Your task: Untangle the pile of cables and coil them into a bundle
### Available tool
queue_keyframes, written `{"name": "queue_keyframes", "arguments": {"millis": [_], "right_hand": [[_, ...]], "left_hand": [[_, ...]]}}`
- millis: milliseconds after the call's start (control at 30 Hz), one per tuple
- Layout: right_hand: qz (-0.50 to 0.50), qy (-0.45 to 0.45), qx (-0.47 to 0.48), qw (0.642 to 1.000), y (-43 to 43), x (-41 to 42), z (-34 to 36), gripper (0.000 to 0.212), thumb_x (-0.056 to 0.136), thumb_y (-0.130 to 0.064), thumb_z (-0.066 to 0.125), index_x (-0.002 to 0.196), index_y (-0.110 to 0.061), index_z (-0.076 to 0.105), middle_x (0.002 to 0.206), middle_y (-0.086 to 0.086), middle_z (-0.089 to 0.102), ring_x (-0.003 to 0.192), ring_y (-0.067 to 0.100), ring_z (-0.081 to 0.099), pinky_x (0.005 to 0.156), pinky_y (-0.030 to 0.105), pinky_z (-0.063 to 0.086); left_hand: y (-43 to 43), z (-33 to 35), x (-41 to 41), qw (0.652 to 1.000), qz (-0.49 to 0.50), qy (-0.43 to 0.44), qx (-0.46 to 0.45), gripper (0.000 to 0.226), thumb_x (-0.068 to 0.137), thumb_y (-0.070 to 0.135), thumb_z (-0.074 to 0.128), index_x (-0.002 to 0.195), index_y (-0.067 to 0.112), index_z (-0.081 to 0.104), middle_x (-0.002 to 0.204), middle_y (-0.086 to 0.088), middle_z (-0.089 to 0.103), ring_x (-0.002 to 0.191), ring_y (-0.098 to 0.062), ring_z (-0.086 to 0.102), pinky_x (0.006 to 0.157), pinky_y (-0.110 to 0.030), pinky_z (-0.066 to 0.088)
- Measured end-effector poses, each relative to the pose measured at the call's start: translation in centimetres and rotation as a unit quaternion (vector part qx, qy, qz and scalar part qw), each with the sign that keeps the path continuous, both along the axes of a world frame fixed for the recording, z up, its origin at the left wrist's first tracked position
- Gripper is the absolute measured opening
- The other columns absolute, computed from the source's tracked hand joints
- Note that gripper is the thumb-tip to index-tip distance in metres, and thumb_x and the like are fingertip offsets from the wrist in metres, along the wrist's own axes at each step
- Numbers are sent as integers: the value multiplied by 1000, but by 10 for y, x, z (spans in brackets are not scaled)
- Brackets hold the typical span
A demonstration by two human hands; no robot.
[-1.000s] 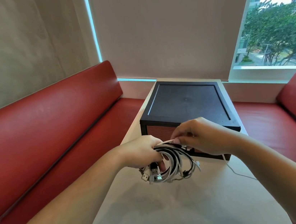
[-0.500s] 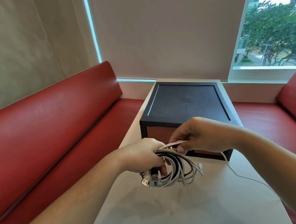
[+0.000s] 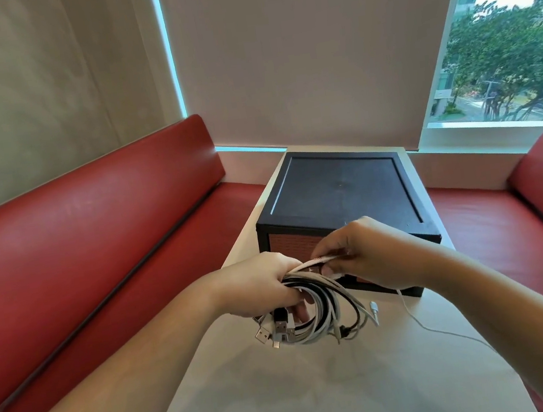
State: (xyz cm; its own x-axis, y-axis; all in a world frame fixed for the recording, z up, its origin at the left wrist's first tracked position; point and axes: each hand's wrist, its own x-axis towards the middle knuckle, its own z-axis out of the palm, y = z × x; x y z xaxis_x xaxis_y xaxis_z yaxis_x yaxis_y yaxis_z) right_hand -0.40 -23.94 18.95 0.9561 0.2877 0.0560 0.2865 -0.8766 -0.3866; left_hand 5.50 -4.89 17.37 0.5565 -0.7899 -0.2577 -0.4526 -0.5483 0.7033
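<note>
the left hand [image 3: 260, 287] is curled round the cable bundle [image 3: 325, 312], which hangs just above the pale table [image 3: 323, 399] in front of the black box [image 3: 340, 189]. its fingers close through the middle of the loops and the thumb presses on top. the loops are white and black, roughly round, and a cluster of usb plugs [image 3: 273, 333] dangles from the lower left side. a small white plug [image 3: 374, 308] sticks out at the right.

the right hand [image 3: 366, 255] pinches a white strand [image 3: 315, 261] between thumb and fingertips, with the other fingers bent. the strand runs straight across the short gap to the top of the left fist. a thin loose white cable [image 3: 427, 327] comes out from under the right wrist and trails over the table toward the right forearm (whether it is the same cable as the pinched strand is hidden by the hand).

compared with a second ago, the right hand has lifted off the bundle and sits a little higher and further right, so the strand between the hands is now drawn out and plain to see. more of the trailing cable lies in view on the table than then. since half a second ago very little has shifted. the left hand's grip and the bundle's place are much the same throughout.

a red bench [image 3: 79, 248] runs along the left.
</note>
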Motion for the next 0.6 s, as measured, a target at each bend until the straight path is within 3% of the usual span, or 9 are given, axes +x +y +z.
{"name": "queue_keyframes", "arguments": {"millis": [133, 300, 400, 600], "right_hand": [[1, -22, 17, 1000, 1, 3, -4, 19, 90, -18, 66, 106, -26, 73, 92, -14, 70, 79, 2, 63, 70, 8, 47], [-12, 18, 149, 989, -4, -4, 2, 8, 91, -19, 65, 98, -22, 67, 79, -14, 68, 66, 0, 62, 60, 16, 49], [-15, 1, 125, 992, -7, -5, 9, 11, 94, -16, 60, 91, -20, 70, 67, -20, 64, 62, -3, 61, 58, 13, 47], [30, -53, 53, 997, -11, -7, 21, 17, 87, -14, 70, 99, -25, 67, 89, -16, 61, 79, -7, 56, 67, 6, 42]], "left_hand": [[1, 0, -1, 999, -3, 22, -26, 11, 93, 8, 55, 100, 10, 64, 93, -2, 76, 92, -20, 71, 88, -46, 55], [3, 2, 2, 1000, 6, 8, -14, 12, 92, 6, 55, 96, 12, 64, 90, -1, 76, 91, -22, 70, 85, -45, 55], [3, 0, 3, 1000, -3, 1, 3, 13, 92, 7, 54, 96, 14, 64, 90, 2, 76, 90, -17, 71, 87, -49, 54], [1, -1, 1, 1000, -9, -7, 14, 12, 93, 8, 55, 97, 11, 65, 90, 2, 76, 89, -17, 70, 88, -47, 54]]}}
